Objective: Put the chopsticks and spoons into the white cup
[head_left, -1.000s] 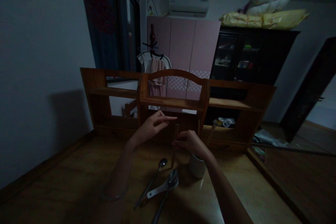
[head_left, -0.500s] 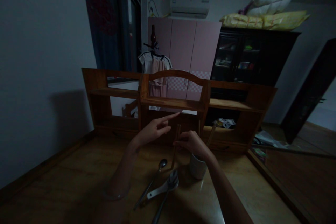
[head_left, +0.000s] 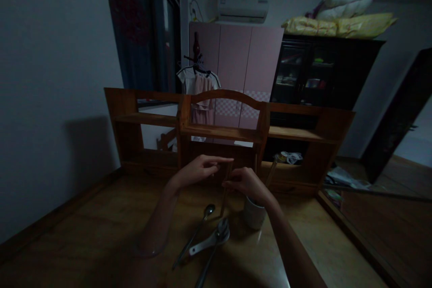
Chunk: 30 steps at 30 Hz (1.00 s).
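Observation:
My right hand [head_left: 248,183] pinches a wooden chopstick [head_left: 223,204] near its middle. The chopstick stands nearly upright, its lower end at the tabletop. My left hand [head_left: 195,172] has its index finger stretched out over the chopstick's top end, other fingers curled loosely; contact there is hard to tell in the dim light. Behind my right wrist is a pale cup [head_left: 254,215] with another chopstick [head_left: 272,172] leaning out of it. Nearer to me lies a long-handled metal spoon [head_left: 209,210]. A white spoon [head_left: 202,245] rests beside it, with a metal fork [head_left: 222,229] lying across its bowl.
A wooden shelf unit [head_left: 222,134] runs along the back of the table [head_left: 101,220]. A wall [head_left: 60,99] borders the left side. Beyond the shelf stand a pink wardrobe [head_left: 234,54], hanging clothes [head_left: 202,85] and a dark cabinet [head_left: 327,67].
My left hand's index finger has come down from above the chopstick to its top end. My right hand and the chopstick stay nearly where they were.

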### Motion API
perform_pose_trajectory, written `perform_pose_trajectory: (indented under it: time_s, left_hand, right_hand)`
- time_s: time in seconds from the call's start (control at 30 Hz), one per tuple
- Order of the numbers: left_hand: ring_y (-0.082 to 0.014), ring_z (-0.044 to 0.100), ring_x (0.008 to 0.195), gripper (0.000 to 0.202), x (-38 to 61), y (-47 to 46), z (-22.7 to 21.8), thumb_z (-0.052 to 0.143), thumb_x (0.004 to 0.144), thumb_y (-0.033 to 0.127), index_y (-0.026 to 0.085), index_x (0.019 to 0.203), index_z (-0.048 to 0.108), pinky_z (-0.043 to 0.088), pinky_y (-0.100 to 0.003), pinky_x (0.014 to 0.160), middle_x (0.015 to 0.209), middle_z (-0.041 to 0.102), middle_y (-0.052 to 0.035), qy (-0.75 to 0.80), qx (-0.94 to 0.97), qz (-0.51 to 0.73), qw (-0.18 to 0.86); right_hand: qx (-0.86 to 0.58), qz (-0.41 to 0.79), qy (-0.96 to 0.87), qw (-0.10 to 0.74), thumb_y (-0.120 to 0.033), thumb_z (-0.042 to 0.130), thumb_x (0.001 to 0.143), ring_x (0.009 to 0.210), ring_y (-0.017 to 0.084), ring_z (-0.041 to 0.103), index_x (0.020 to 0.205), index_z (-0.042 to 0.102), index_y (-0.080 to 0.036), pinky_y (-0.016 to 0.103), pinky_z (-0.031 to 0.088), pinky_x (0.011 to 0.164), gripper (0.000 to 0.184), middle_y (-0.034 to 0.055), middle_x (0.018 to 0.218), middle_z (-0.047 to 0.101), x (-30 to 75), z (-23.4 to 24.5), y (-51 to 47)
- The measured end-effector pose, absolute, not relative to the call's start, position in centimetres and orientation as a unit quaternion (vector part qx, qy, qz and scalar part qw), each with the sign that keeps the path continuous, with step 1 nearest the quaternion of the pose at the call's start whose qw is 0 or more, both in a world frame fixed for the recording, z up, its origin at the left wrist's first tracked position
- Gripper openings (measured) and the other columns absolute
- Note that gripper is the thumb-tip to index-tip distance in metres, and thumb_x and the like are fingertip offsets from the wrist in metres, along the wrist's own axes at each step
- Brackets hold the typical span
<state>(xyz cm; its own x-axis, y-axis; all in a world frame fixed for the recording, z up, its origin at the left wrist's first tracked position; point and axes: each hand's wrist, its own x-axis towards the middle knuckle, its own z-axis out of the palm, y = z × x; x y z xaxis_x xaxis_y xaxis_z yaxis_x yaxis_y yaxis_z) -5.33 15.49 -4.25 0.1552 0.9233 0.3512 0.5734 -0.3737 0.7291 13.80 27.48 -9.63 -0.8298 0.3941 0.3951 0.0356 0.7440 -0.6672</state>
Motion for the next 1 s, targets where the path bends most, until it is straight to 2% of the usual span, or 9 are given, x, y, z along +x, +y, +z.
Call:
perform_pose_trajectory:
  time_s: [0.2,0.33,0.4,0.5,0.73,0.83,0.93,1.0]
  left_hand:
    - [-0.0113,0.043,0.062,0.048,-5.3,15.6,-4.3,0.046,0.088,0.023,0.019,0.136,0.053,0.036,-0.021,0.059,0.073,0.053,0.0013,0.51,0.725,0.399,0.232]
    - [-0.0128,0.048,0.07,0.048,-5.4,15.7,-4.3,0.047,0.087,0.022,0.021,0.134,0.055,0.041,-0.023,0.065,0.089,0.061,-0.0025,0.485,0.727,0.413,0.255]
    - [-0.0125,0.047,0.069,0.048,-5.5,15.8,-4.4,0.048,0.086,0.022,0.021,0.133,0.056,0.041,-0.023,0.064,0.085,0.06,-0.0018,0.478,0.724,0.42,0.269]
    - [-0.0105,0.042,0.06,0.05,-5.7,15.8,-4.5,0.048,0.085,0.022,0.02,0.135,0.054,0.036,-0.02,0.057,0.072,0.053,0.0015,0.486,0.712,0.414,0.294]
    - [-0.0104,0.044,0.06,0.048,-6.3,16.2,-5.1,0.051,0.087,0.026,0.019,0.134,0.055,0.032,-0.019,0.052,0.072,0.052,0.0006,0.47,0.707,0.423,0.316]
    - [-0.0116,0.046,0.062,0.055,-6.4,16.6,-5.5,0.054,0.087,0.029,0.021,0.142,0.045,0.039,-0.022,0.058,0.069,0.049,0.0023,0.428,0.708,0.451,0.334]
    - [-0.0114,0.042,0.058,0.061,-6.6,16.9,-5.6,0.05,0.091,0.03,0.021,0.148,0.031,0.048,-0.032,0.071,0.063,0.043,0.0051,0.359,0.683,0.528,0.355]
    - [-0.0112,0.038,0.057,0.057,-6.8,16.7,-5.4,0.046,0.093,0.03,0.018,0.147,0.034,0.049,-0.038,0.078,0.062,0.041,0.0054,0.338,0.666,0.567,0.349]
  right_hand:
    - [-0.108,0.389,-0.857,0.319,-0.041,0.068,0.091,0.067,0.021,0.067,0.086,0.071,-0.015,0.023,0.047,0.056,0.027,0.0028,0.073,0.069,13.9,-8.4,27.1]
    - [-0.095,0.445,-0.804,0.382,-0.041,0.07,0.089,0.068,0.021,0.067,0.093,0.071,-0.015,0.024,0.051,0.058,0.027,0.0042,0.078,0.069,13.6,-8.0,27.0]
    - [-0.093,0.457,-0.786,0.405,-0.041,0.071,0.088,0.067,0.02,0.066,0.093,0.071,-0.015,0.024,0.051,0.058,0.026,0.0041,0.078,0.069,13.4,-8.0,26.9]
    - [-0.093,0.462,-0.773,0.424,-0.04,0.072,0.085,0.066,0.019,0.065,0.092,0.071,-0.015,0.023,0.05,0.057,0.025,0.0039,0.077,0.068,13.2,-7.8,26.8]
    - [-0.1,0.459,-0.775,0.421,-0.039,0.074,0.083,0.066,0.02,0.065,0.09,0.072,-0.016,0.024,0.05,0.057,0.024,0.004,0.076,0.068,13.2,-7.6,26.3]
    - [-0.11,0.443,-0.776,0.434,-0.039,0.074,0.084,0.068,0.02,0.065,0.09,0.071,-0.016,0.024,0.05,0.057,0.024,0.0042,0.078,0.068,13.5,-7.1,26.3]
    - [-0.124,0.422,-0.761,0.476,-0.04,0.072,0.087,0.069,0.019,0.065,0.091,0.07,-0.016,0.023,0.051,0.06,0.025,0.0044,0.08,0.068,15.4,-5.4,26.4]
    - [-0.152,0.383,-0.747,0.521,-0.04,0.07,0.089,0.07,0.019,0.065,0.091,0.069,-0.016,0.024,0.051,0.062,0.025,0.0046,0.08,0.068,17.8,-3.8,26.5]
